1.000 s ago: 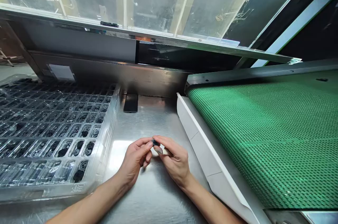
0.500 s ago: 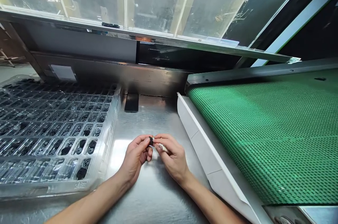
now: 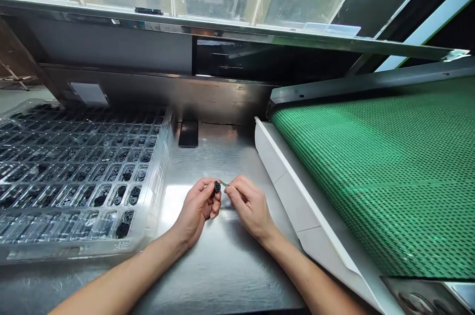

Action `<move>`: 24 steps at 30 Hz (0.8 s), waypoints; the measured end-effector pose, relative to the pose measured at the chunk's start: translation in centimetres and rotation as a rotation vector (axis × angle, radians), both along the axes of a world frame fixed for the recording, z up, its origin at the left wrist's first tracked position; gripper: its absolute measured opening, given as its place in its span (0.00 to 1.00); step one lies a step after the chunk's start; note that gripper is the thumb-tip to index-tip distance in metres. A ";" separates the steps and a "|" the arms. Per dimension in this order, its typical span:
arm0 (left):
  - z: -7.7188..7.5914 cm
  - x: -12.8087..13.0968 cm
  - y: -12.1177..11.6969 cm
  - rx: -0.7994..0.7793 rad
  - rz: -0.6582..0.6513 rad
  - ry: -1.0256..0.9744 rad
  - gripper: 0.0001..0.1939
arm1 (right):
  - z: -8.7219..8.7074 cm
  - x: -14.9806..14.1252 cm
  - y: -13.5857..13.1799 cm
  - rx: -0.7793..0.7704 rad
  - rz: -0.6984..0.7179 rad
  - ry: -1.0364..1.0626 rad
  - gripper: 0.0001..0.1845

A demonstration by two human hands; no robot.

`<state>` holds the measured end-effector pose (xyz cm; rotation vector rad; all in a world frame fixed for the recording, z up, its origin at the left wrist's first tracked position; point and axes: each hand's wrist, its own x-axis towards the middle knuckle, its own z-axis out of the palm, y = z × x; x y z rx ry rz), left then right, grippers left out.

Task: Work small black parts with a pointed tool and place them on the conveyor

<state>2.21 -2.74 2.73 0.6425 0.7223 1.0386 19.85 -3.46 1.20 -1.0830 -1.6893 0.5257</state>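
My left hand (image 3: pixel 197 208) pinches a small round black part (image 3: pixel 217 187) between thumb and forefinger, just above the steel table (image 3: pixel 218 265). My right hand (image 3: pixel 249 204) is close to its right and holds a thin pale strip (image 3: pixel 223 184) whose tip points at the black part. The two hands nearly touch at the fingertips. A clear plastic tray (image 3: pixel 154 191) with several rows of the same black parts lies to the left of my left hand.
A green perforated conveyor belt (image 3: pixel 374 166) runs along the right, bordered by a white sloped guard (image 3: pixel 289 191). A dark flat phone-like object (image 3: pixel 188 134) lies at the back of the table. A steel back wall and a glass panel rise behind.
My hands have drawn slightly apart: the right hand now holds the strip clear of the black part, which stays in my left fingers. The view has tilted down a little.
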 end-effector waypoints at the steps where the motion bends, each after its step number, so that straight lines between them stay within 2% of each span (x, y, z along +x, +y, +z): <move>1: 0.0 0.0 0.0 -0.001 0.004 -0.002 0.25 | 0.0 -0.1 -0.1 -0.003 -0.005 -0.030 0.21; 5: 0.0 0.0 0.0 0.007 0.020 -0.011 0.25 | -0.2 -0.2 -0.3 -0.002 -0.028 -0.121 0.21; 14: -0.3 -0.2 0.2 -0.002 0.004 -0.050 0.25 | -0.9 -0.1 -0.1 0.045 -0.067 -0.270 0.26; 18: -0.5 -0.3 0.2 -0.008 0.005 -0.049 0.24 | -1.1 -0.1 -0.1 0.061 -0.062 -0.290 0.26; 22: -0.5 -0.3 0.1 -0.003 0.004 -0.046 0.24 | -1.2 0.0 -0.2 0.046 -0.085 -0.282 0.21; 24: -0.5 -0.4 0.1 -0.004 0.005 -0.048 0.24 | -1.3 0.1 -0.2 0.032 -0.103 -0.286 0.23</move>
